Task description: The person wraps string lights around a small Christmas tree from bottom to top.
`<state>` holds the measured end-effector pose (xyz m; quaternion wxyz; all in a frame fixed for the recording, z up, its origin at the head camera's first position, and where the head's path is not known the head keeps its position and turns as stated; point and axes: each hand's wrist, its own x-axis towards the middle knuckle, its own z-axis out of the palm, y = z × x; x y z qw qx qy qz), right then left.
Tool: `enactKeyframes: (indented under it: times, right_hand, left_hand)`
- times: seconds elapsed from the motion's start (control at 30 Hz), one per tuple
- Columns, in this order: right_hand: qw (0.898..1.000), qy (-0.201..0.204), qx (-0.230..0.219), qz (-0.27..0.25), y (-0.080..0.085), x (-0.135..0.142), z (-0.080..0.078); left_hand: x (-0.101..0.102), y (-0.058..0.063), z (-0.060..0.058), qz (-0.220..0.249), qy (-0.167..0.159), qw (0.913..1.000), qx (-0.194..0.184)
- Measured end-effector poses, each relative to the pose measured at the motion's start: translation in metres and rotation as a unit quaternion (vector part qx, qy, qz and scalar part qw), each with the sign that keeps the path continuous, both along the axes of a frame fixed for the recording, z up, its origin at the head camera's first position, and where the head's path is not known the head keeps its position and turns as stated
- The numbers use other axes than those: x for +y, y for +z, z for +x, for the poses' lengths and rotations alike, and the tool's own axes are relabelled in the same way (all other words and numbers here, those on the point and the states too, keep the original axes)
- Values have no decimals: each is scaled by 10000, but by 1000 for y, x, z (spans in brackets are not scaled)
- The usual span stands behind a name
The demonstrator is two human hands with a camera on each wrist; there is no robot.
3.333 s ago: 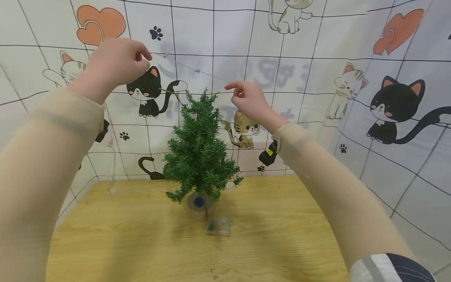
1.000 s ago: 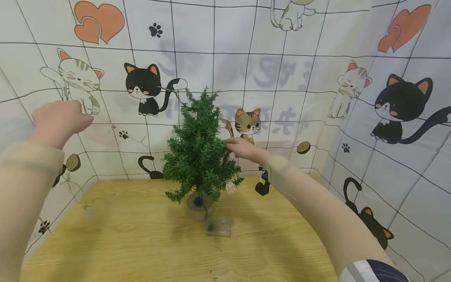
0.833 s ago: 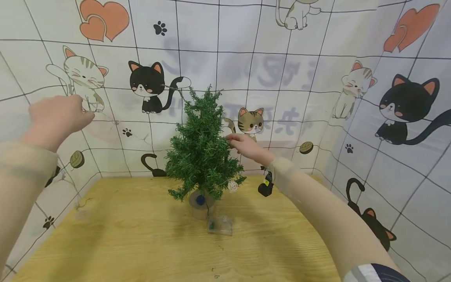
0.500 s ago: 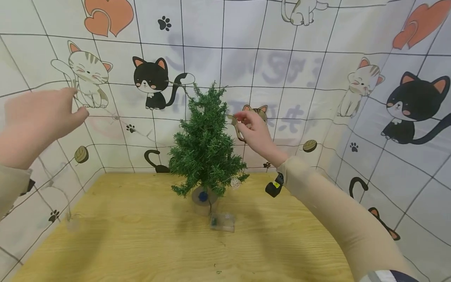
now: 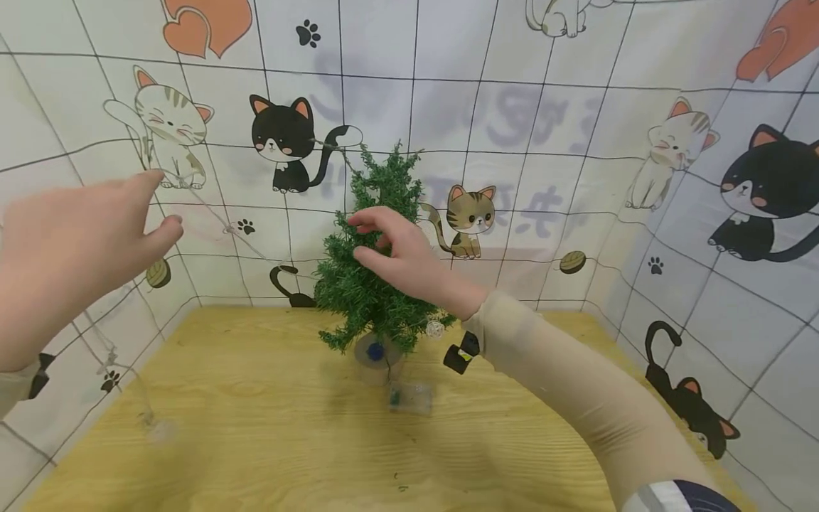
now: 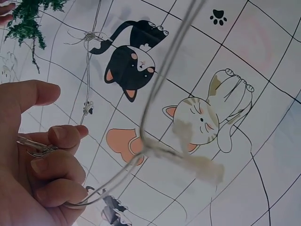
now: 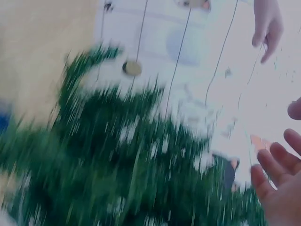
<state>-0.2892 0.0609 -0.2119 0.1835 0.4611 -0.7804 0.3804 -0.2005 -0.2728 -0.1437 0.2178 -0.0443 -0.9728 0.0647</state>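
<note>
A small green artificial Christmas tree point(image 5: 358, 284) stands on the table in a round base. At far left my left hand point(image 5: 77, 245) holds a thin clear fairy light string point(image 5: 220, 219). In the left wrist view the string point(image 6: 155, 89) passes through the curled fingers of the hand point(image 6: 51, 165), with a tufted knot farther along it. From the hand the string runs right towards the tree, and part hangs down to the table. My right hand point(image 5: 409, 259) hovers before the tree, fingers parted and holding nothing. The right wrist view is blurred.
A clear plastic box point(image 5: 411, 399) lies before the tree's base. A white openwork ball point(image 5: 435, 328) hangs at the tree's lower right. Wooden tabletop point(image 5: 307, 441) extends in front, and a cat-patterned cloth point(image 5: 441, 43) encloses the back and sides.
Earlier both hands stretched the string above the tree. My left hand has since moved left and lower with it; my right hand went to the tree's right side, then across its front.
</note>
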Motion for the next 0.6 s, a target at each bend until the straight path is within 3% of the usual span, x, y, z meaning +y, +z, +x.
enactKeyframes:
  times: [0.13, 0.23, 0.33, 0.47, 0.6]
  right_hand:
    - [9960, 302, -659, 514, 5, -27, 7]
    - [9880, 502, -1159, 889, 9, -43, 5]
    - [9788, 645, -1531, 1201, 13, -53, 0]
    - [9706, 865, -1678, 1490, 15, -56, -5]
    - [9649, 1092, -1686, 1689, 11, -53, -9]
  left_hand:
    - [12, 1, 11, 21, -119, 9997, 191]
    - [17, 3, 16, 28, -94, 9998, 183]
    - [24, 4, 22, 60, -187, 9990, 413]
    - [39, 4, 38, -121, -494, 9936, 1009]
    - [57, 0, 51, -432, -1140, 9751, 1851]
